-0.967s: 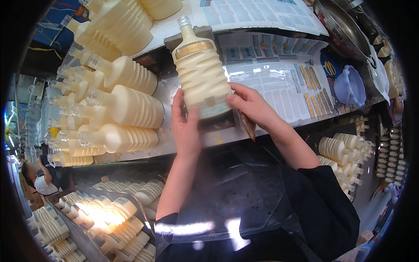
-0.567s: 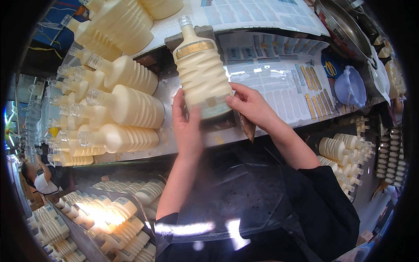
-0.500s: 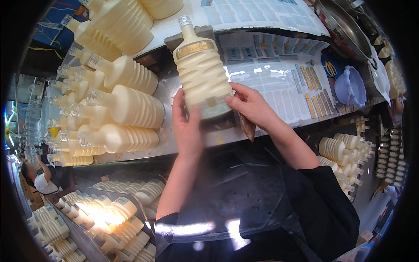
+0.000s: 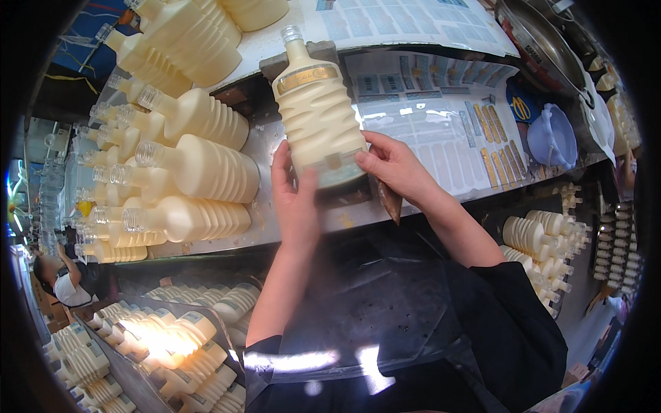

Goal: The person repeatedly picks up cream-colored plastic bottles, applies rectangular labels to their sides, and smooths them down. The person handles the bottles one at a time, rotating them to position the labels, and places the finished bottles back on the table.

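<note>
Almost nothing has moved since a second ago. On the smooth metal bench (image 4: 269, 134) lie flat, glossy label sheets (image 4: 421, 155). Left of them, a cream bottle (image 4: 317, 113) with wavy ribs and a clear threaded neck is gripped near its base, left hand (image 4: 296, 199) and right hand (image 4: 399, 168) on opposite sides. Under the right palm hangs a tapering brown tool (image 4: 390, 204); a shiny gold band (image 4: 308, 78) curves across the bottle's shoulder.

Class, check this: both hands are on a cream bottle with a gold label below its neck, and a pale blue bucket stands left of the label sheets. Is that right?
Not quite: the head view shows the pale blue bucket right of the label sheets. The rest stands: left hand and right hand are on the gold-labelled cream bottle.
</note>
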A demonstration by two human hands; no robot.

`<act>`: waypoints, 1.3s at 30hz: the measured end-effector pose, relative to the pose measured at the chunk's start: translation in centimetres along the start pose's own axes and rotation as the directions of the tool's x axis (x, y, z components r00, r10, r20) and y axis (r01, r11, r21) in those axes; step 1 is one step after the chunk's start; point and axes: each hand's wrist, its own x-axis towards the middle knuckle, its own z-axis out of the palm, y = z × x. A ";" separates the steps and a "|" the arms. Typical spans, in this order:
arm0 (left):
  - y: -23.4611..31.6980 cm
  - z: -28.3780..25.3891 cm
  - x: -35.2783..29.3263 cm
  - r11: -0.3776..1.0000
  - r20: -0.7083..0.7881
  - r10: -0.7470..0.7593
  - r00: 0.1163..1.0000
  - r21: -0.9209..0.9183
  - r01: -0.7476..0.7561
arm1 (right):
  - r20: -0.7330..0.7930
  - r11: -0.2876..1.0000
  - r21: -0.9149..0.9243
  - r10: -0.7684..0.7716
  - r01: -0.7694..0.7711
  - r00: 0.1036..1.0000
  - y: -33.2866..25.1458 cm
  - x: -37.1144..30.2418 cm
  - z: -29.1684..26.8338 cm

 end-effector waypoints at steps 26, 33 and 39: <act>-0.2 -0.8 0.0 0.993 -0.050 -0.074 0.996 -0.096 0.069 | 0.313 0.278 -0.642 -0.755 0.714 0.576 -5.0 -5.1 3.0; -0.8 0.1 0.3 0.848 -0.087 0.167 0.982 0.522 -0.098 | -0.213 0.928 -0.272 -0.316 0.255 0.924 -4.2 -3.4 3.6; -1.3 0.2 0.6 0.679 -0.042 0.208 0.977 0.725 -0.113 | -0.301 0.893 -0.375 -0.372 0.250 0.878 -2.0 -3.8 2.2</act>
